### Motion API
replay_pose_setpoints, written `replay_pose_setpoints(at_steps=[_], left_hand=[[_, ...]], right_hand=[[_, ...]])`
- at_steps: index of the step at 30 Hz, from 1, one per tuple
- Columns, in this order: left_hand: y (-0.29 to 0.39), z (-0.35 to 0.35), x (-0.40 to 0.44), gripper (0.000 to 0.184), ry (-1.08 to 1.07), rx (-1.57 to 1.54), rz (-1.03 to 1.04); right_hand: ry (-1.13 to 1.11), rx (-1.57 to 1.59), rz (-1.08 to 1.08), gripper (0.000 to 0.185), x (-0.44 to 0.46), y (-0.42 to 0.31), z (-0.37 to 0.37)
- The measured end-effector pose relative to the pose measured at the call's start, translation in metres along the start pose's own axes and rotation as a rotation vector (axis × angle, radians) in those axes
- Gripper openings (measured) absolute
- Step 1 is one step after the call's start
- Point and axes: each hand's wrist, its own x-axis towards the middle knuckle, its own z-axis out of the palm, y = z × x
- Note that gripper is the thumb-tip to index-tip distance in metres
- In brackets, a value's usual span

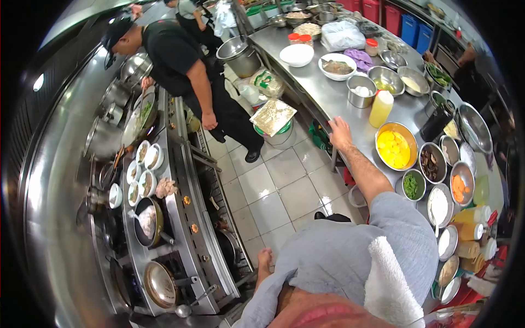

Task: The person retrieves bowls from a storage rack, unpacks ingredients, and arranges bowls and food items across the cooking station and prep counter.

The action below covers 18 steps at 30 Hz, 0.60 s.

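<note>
My right hand (340, 133) reaches out over the near edge of the steel table (322, 90), with its fingers extended and nothing in it. Just right of it stand a yellow squeeze bottle (381, 108) and a metal bowl of egg yolks (395, 146). A steel pot with white contents (362, 91) is farther back. My left hand (264, 258) hangs low beside my body, away from the stove; it is small in view, and its finger position is unclear. A white towel (391, 279) lies over my shoulder.
On the left, a stove (175, 218) carries pans, white bowls (146, 183) and raw meat (165, 188). A co-worker (175, 60) stands there, one hand at a wok (143, 112). A lidded bucket (280, 136) stands on the tiled floor (262, 188). Metal bowls of ingredients line the table.
</note>
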Motion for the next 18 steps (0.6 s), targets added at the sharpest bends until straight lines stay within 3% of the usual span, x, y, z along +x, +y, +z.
replay_pose_setpoints(at_steps=[2,6,8,13,18], left_hand=[[0.000,0.006,0.022,0.019,0.000,-0.187,-0.038],[-0.020,0.014,0.019,0.030,0.098,-0.229,0.041],[-0.028,0.016,0.012,0.033,0.115,-0.173,0.008],[-0.110,0.026,-0.025,0.030,0.121,0.156,-0.295],[-0.092,0.046,-0.050,0.031,0.169,0.114,-0.464]], right_hand=[[-0.153,0.065,0.236,0.048,0.022,-0.017,-0.006],[0.021,0.356,0.235,0.055,0.102,-0.026,0.013],[-0.062,0.405,0.257,0.062,0.153,-0.014,0.035],[-0.098,0.322,0.311,0.074,0.248,0.008,0.070],[-0.079,0.333,0.391,0.081,0.304,0.031,0.100]])
